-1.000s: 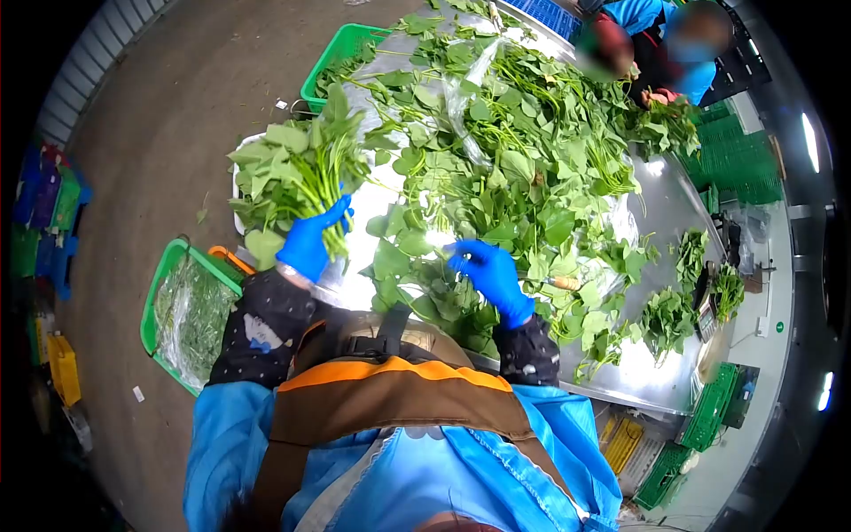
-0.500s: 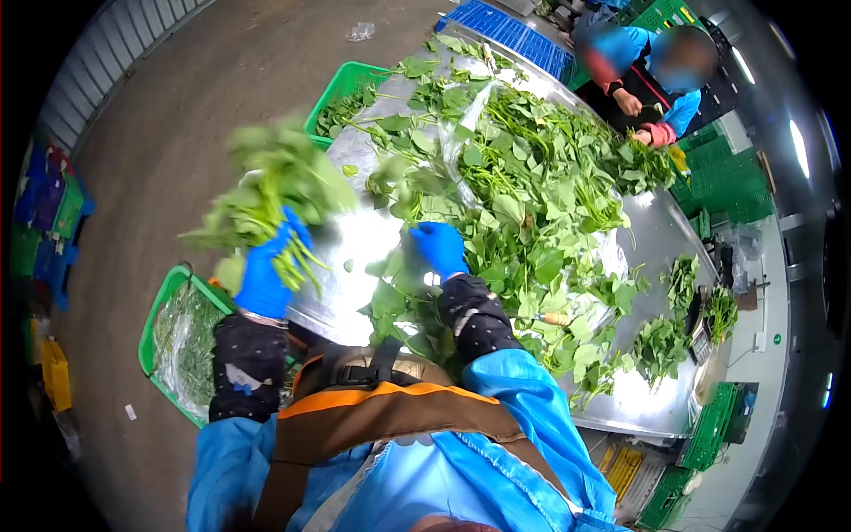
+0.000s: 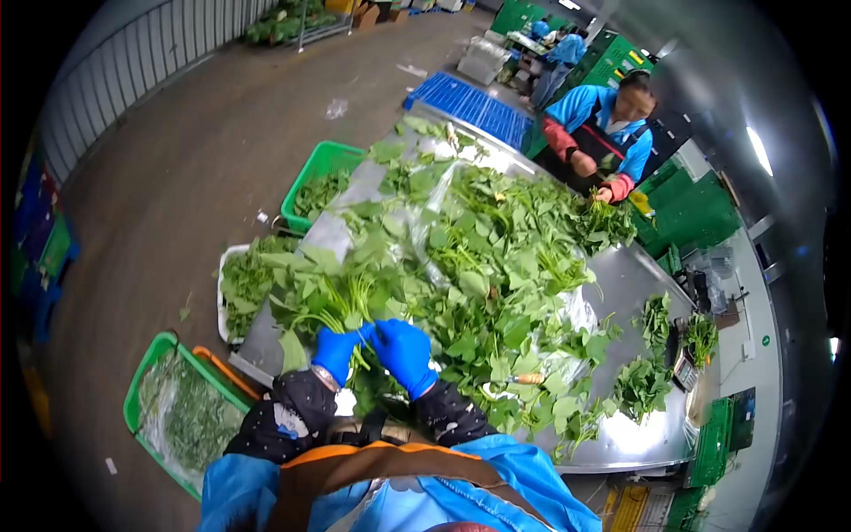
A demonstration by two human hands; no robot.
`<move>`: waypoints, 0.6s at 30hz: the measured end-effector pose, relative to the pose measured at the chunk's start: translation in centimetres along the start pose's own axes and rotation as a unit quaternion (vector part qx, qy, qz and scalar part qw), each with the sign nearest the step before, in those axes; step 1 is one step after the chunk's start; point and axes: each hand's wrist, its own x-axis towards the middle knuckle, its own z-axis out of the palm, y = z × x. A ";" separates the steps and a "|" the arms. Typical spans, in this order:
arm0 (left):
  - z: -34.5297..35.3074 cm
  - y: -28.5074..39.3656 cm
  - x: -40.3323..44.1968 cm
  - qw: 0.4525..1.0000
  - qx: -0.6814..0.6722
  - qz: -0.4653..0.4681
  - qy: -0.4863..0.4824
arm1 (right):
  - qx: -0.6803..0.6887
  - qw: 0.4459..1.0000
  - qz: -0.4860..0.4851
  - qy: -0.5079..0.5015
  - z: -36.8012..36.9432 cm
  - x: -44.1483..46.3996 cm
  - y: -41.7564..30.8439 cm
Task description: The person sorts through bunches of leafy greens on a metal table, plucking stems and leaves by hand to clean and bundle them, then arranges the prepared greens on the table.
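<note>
My left hand [image 3: 335, 356], in a blue glove, is wrapped round the stems of a bunch of leafy greens [image 3: 341, 297]. The leaves fan out forward, above the near left part of the metal table [image 3: 261, 341]. My right hand [image 3: 403, 356], gloved too, is closed, and its fingertips meet the left hand at the stems. Whatever it pinches is hidden. A large heap of loose leafy greens [image 3: 496, 293] spreads over the table just beyond and to the right of my hands.
A green crate with bagged greens [image 3: 191, 417], a white crate [image 3: 222, 301] and another green crate [image 3: 297, 191] stand along the left side. A wooden-handled tool [image 3: 529, 379] lies among the leaves. Across the table a co-worker [image 3: 603, 133] handles greens. A scale [image 3: 685, 371] sits right.
My left hand has brought the bunch from beyond the table's left side inward to the right. My right hand has come back and left, meeting it. The view has shifted too.
</note>
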 end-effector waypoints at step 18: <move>-1.7 1.0 3.8 0.999 -0.021 0.043 -0.011 | -0.063 0.992 0.027 -0.105 0.4 -0.1 -0.3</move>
